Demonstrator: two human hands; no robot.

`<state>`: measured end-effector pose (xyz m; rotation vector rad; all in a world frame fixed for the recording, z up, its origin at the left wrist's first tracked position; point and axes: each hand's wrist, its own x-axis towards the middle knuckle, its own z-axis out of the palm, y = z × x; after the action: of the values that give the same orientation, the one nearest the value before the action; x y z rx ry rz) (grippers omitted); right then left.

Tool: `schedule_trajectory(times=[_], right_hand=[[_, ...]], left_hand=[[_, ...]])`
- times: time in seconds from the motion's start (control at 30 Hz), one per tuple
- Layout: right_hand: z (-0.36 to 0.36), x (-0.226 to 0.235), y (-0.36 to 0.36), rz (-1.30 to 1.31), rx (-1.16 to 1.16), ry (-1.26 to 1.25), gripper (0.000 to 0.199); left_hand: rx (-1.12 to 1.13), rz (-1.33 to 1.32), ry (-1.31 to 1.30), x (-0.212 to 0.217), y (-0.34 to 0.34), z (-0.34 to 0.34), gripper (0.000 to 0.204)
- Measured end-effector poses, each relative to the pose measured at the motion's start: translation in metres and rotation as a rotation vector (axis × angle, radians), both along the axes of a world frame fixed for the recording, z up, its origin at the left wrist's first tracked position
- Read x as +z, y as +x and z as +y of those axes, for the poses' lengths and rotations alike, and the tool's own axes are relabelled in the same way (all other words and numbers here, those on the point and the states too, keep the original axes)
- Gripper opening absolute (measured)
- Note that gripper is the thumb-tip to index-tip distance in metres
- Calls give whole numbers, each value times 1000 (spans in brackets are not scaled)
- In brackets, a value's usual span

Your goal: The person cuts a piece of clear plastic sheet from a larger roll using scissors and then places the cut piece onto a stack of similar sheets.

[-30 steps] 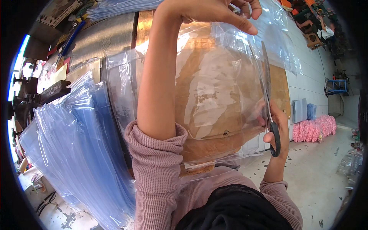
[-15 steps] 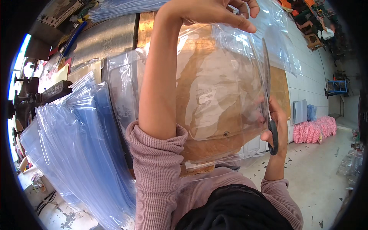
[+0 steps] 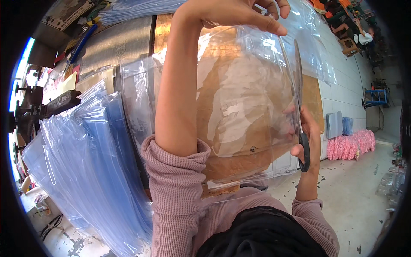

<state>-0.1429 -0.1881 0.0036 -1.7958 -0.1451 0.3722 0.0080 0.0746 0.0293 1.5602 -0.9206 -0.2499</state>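
A clear plastic sheet stretches across the wooden work board in front of me. My left hand reaches over to the far side, its thumb and curled fingers at the sheet's far right corner, gripping it there. My right hand is closed on scissors with black handles, at the sheet's right edge. Their long blades point away from me along that edge and look nearly closed. Some of my right fingers show blurred through the plastic.
A thick pile of bluish clear plastic sheets hangs at the left, near a dark metal clamp. More plastic lies at the far right. Pink bundles rest on the floor; a person sits beyond.
The scissors have shifted very slightly away from me along the sheet's right edge, with my right hand. My left hand stays almost in place at the far corner.
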Motion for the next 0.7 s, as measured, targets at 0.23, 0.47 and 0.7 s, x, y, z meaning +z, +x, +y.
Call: schedule_trajectory(times=[0.23, 0.47, 0.7], right_hand=[[-1, -1, -1, 63, -12, -12, 98], [-2, -1, -1, 39, -27, -45, 98], [0, 1, 4, 26, 13, -17, 97]], left_hand=[[-14, 8, -14, 0, 0, 0, 26], [10, -20, -9, 1, -1, 4, 26], [16, -18, 12, 3, -5, 0, 25]])
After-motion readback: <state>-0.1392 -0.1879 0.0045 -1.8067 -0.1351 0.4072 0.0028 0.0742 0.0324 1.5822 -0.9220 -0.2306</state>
